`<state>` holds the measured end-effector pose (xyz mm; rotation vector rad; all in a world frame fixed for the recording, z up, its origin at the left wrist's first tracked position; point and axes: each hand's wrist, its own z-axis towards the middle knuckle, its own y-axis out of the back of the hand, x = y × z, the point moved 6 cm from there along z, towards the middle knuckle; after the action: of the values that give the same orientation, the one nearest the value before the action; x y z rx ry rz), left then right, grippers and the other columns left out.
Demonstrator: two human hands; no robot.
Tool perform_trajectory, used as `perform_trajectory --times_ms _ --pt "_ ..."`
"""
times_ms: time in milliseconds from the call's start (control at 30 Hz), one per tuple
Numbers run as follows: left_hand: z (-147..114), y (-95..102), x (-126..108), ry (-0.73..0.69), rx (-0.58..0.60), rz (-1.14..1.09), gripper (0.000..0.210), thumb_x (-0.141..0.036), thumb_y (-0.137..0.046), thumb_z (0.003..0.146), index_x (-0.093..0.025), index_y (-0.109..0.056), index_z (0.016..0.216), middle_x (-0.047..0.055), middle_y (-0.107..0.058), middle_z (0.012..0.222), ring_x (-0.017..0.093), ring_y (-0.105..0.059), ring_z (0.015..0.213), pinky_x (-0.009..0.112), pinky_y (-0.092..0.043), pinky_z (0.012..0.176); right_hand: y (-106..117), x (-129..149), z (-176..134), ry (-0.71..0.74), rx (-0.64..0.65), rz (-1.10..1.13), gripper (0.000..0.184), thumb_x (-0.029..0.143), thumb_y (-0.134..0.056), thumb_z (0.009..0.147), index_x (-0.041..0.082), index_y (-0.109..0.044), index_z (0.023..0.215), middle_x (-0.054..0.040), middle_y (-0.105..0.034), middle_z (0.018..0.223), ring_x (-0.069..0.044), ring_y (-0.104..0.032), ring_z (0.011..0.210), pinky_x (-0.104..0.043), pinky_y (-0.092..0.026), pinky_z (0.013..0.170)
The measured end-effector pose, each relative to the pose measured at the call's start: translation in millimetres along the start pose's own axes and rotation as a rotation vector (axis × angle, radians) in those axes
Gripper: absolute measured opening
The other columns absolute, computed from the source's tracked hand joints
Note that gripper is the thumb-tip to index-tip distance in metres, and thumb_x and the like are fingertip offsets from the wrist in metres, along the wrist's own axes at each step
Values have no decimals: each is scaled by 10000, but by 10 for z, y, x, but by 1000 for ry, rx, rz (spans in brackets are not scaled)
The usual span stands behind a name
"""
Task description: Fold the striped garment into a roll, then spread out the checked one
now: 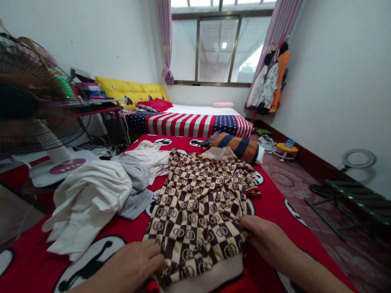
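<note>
A brown-and-cream checkered shirt [198, 203] with a printed face pattern lies spread on the red blanket [275, 252], its beige collar away from me and its beige hem near me. At the lower left edge of the shirt, my left hand [137, 258] is closed on the fabric, with the fingertips partly hidden. My right hand [259, 230] pinches the shirt's right side a little above the hem. Wrinkles run across the middle of the cloth, and a striped cuff shows at the right sleeve.
Left of the shirt lie a crumpled white garment [91, 199] and a grey one [132, 185]. A rolled striped garment [233, 144] sits beyond the collar. A spinning fan [58, 162] stands at left, a green folding stool [360, 199] at right. Behind is another bed [183, 124].
</note>
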<state>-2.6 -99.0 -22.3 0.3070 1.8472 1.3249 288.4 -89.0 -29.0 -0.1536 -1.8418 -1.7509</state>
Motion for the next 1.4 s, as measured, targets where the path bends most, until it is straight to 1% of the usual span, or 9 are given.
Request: perform_trajectory --times_ms 133,233,400,700,867,1000,1100,1267,1400 --pt "335 589 350 139 -189 -448 242 -396 -548 806 -242 -664 953 27 -701 862 229 -639 832 289 -498 710 528 -116 377 -47 -10 357 122 243 -489 783 193 -600 771 -7 -625 708 -159 -576 665 -250 -448 604" --pt "655 941 856 240 -596 -510 437 -495 -604 735 -184 -629 1041 56 -699 978 279 -625 965 363 -507 827 770 -488 580 -203 -390 444 220 366 -538 739 178 -609 829 -47 -658 799 -199 -609 728 -309 -491 668" --pt "1092 632 1368 369 -677 -280 562 -423 -590 728 -153 -528 1217 114 -639 1177 291 -589 1095 407 -454 944 342 -882 575 -307 -702 317 419 432 -541 756 146 -603 1055 -130 -640 1090 -258 -612 985 -404 -476 880" --pt "1055 432 1290 443 -765 -80 466 -301 -546 787 -218 -528 1245 80 -636 1207 271 -612 1070 365 -477 898 0 -963 546 -401 -698 120 675 503 -515 788 112 -452 1334 -175 -525 1315 -310 -484 1226 -464 -378 1020" --pt "984 461 1376 317 -945 -384 378 -275 -476 812 -158 -607 1146 80 -659 1174 241 -588 1120 341 -442 981 26 -939 505 -329 -784 335 451 433 -536 773 140 -619 1105 -128 -634 1145 -281 -568 1104 -433 -407 995" --pt "825 531 1357 271 -926 -920 465 -439 -582 782 -133 -609 1130 88 -713 1019 263 -656 971 338 -534 799 186 -992 207 -357 -900 610 265 389 -582 726 192 -645 891 -82 -677 1015 -280 -612 996 -390 -480 886" --pt "787 893 1175 179 -819 -1235 445 -398 -700 711 -142 -645 1072 65 -728 848 220 -687 750 270 -530 615 406 -989 139 -309 -753 730 219 389 -593 695 200 -649 792 -75 -695 922 -275 -644 877 -349 -519 741" --pt "1035 1915 966 -42 -1032 -1259 311 -230 -754 628 -138 -689 918 6 -704 740 132 -636 665 195 -482 603 650 -813 519 -343 -441 565 420 495 -727 590 186 -675 870 -92 -710 861 -264 -660 808 -310 -526 658" --pt "1226 1866 882 -10 -946 -1076 350 -319 -752 646 -140 -696 942 12 -698 745 161 -643 712 224 -487 647 345 -683 714 -386 -409 525 807 553 -656 662 155 -467 1338 -103 -693 924 -216 -650 702 -288 -495 549"
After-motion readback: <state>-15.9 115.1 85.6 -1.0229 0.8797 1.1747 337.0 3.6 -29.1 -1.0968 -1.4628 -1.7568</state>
